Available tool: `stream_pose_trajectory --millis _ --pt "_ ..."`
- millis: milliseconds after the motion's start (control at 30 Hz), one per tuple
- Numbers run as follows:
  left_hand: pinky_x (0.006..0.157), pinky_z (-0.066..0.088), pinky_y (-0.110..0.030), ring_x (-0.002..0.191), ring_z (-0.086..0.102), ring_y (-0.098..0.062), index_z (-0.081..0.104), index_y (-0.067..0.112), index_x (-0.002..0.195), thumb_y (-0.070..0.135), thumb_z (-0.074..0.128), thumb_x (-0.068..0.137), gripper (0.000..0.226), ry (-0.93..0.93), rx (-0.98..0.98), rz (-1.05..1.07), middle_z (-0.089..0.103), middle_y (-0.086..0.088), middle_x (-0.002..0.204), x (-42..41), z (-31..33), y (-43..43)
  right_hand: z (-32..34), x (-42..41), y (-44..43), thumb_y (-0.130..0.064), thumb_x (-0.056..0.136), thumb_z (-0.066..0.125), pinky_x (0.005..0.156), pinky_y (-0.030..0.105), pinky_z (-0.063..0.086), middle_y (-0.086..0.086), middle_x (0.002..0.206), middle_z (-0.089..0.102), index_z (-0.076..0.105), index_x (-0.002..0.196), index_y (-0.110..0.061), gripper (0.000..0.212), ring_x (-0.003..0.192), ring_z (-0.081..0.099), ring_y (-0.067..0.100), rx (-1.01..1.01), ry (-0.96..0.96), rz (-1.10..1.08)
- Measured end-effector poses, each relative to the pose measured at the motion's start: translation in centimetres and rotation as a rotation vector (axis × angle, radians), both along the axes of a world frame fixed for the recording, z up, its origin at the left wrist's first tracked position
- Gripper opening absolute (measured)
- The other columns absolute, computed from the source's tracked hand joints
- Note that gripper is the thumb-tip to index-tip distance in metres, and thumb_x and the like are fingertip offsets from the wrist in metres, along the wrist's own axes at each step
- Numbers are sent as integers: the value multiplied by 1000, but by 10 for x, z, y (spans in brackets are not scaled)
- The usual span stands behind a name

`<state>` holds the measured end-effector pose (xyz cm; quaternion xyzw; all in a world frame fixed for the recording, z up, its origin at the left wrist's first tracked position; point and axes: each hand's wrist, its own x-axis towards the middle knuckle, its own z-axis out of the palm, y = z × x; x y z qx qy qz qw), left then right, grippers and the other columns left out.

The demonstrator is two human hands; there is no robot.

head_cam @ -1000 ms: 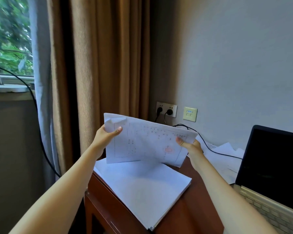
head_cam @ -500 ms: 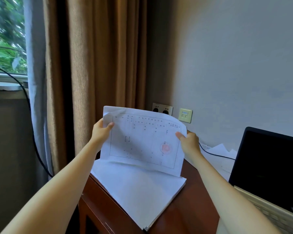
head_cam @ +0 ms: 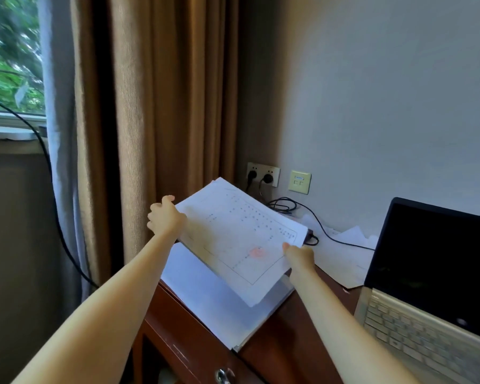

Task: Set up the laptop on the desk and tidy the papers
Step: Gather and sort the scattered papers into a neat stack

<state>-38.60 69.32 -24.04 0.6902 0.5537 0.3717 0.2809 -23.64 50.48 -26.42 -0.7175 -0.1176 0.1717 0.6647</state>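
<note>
Head view looks down over two bare forearms reaching to the corner of a red-brown wooden worktop (head_cam: pixel 275 342). Both hands hold one printed sheet (head_cam: pixel 239 239) with a faint table and a red stamp on it. The left hand (head_cam: pixel 165 217) has its fingers curled round the sheet's far left edge, and the right hand (head_cam: pixel 298 254) pinches the near right edge with thumb on top. The sheet tilts, its far end raised, just above a thick stack of white papers (head_cam: pixel 205 292) that lies at the worktop's left corner and slightly overhangs it.

At the right stands the open laptop (head_cam: pixel 432 267), its screen dark and its keyboard pale gold. Loose papers (head_cam: pixel 341 253) lie scattered between the stack and the laptop, against the wall. A black cable (head_cam: pixel 324 231) runs over them from a double wall socket (head_cam: pixel 263 174), beside which sits a cream data plate (head_cam: pixel 299 182). Brown curtains (head_cam: pixel 164 106) hang to the left, with a window (head_cam: pixel 9 65) beyond.
</note>
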Motion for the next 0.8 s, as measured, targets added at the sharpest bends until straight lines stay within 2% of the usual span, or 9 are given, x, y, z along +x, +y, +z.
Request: stream_pose_trajectory --millis 67,133,233,433,533,633,700,800 --pt "112 13 -44 137 19 -34 35 20 140 0 46 87 57 113 48 13 24 -18 146 1 -8 -9 -10 -3 -1 -4 92 50 72 30 43 14 99 56 55 119 8 30 87 53 25 -11 60 8" --pt "113 8 -47 140 10 -34 39 19 136 1 46 86 54 248 106 -2 21 -19 147 2 -17 -16 -17 -6 -3 -3 91 51 68 30 44 13 97 55 56 116 6 27 86 54 26 -18 92 21" --pt "110 20 -43 135 21 -32 45 21 133 7 44 90 45 374 86 -179 30 -15 141 3 -27 -27 -23 -14 -5 -1 91 50 54 26 43 14 98 56 57 115 4 25 85 54 26 -15 113 49" --pt "103 35 -43 124 38 -32 51 25 127 10 41 93 39 494 132 -418 42 -12 133 16 -37 -52 -41 -21 -2 -1 88 51 60 28 45 18 118 61 57 115 4 28 90 57 28 -58 99 35" --pt "101 39 -40 120 42 -30 53 25 124 11 41 93 36 521 164 -499 43 -11 133 20 -45 -61 -47 -23 -4 -3 86 51 69 31 47 18 116 60 58 111 4 27 97 59 31 -154 -21 13" --pt "104 37 -39 122 41 -30 52 24 125 11 43 94 35 565 160 -569 41 -10 135 24 -50 -67 -52 -23 -7 -4 84 51 70 30 48 17 112 63 61 107 3 27 103 58 32 -270 -180 15" --pt "106 34 -38 124 40 -29 52 23 127 11 43 94 36 621 126 -631 41 -9 136 24 -54 -69 -53 -24 -9 -6 82 53 68 27 47 15 111 64 62 107 0 28 101 60 31 -360 -261 42" --pt "103 38 -33 122 44 -26 48 22 129 10 43 95 37 727 64 -738 44 -9 134 23 -56 -70 -51 -24 -15 -10 82 56 73 29 47 11 113 62 55 110 -3 29 105 58 30 -559 -461 59"
